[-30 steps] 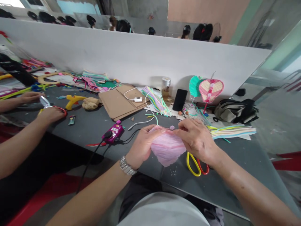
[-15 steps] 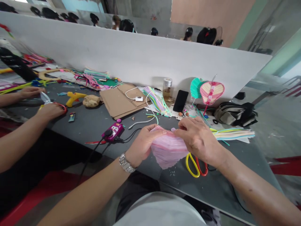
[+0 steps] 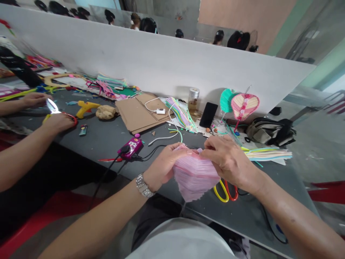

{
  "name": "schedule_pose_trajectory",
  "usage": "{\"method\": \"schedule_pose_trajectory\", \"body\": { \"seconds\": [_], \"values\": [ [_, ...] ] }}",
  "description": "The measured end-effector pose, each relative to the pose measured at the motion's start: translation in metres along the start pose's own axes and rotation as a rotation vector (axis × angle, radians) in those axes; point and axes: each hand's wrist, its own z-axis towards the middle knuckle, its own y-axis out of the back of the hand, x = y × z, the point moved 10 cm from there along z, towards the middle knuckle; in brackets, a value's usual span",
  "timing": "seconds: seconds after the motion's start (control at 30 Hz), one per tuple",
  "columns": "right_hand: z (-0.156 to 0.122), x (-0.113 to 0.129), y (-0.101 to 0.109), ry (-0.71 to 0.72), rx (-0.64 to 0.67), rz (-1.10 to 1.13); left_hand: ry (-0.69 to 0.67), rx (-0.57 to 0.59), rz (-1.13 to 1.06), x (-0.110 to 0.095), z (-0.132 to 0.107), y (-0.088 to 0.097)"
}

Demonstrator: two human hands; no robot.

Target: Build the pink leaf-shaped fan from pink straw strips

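And right at the centre of the dial we have the pink ribbed piece (image 3: 195, 176), lifted above the dark table (image 3: 283, 198) with its pointed end hanging towards 6 o'clock. The left hand (image 3: 161, 163) comes in from 9, thumb on top and fingers tucked behind, closed firmly on the upper left edge. Over at 3, the right hand (image 3: 229, 162) is curled in tight, thumb and fingertips pinching the upper right edge, hard beside a small lilac bit (image 3: 199, 150) at 12; whether those fingers have that bit too, I can't tell, they hide it. So how far along? The ribbed body looks made up, rows joined side by side, a deeper pink band across it. The lower edge is jagged, so trimming looks undone, and the top edge seems to be the work in hand. Up at 1 o'clock stands a teal fan (image 3: 225, 100), and beside it a heart-shaped fan (image 3: 245, 108) with a bound rim and a stem; if those are the pattern, rim and stem look left to do here. Yellow-and-red scissor handles (image 3: 221, 190) lie idle at 4, and loose pastel strips (image 3: 179, 111) wait near 12.
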Motion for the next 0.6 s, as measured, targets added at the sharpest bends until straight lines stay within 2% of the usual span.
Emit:
{"method": "schedule_pose_trajectory", "body": {
  "seconds": [0.33,0.4,0.6],
  "values": [
    [0.000,0.007,-0.006,0.060,0.032,0.046,0.019,0.001,-0.007,0.002,-0.002,0.003],
    [-0.001,0.004,-0.007,0.035,0.029,0.092,0.015,-0.014,0.020,0.001,-0.002,0.006],
    [-0.007,-0.016,-0.003,-0.129,-0.074,0.426,-0.058,-0.027,0.070,-0.007,-0.005,0.013]
  ]
}}
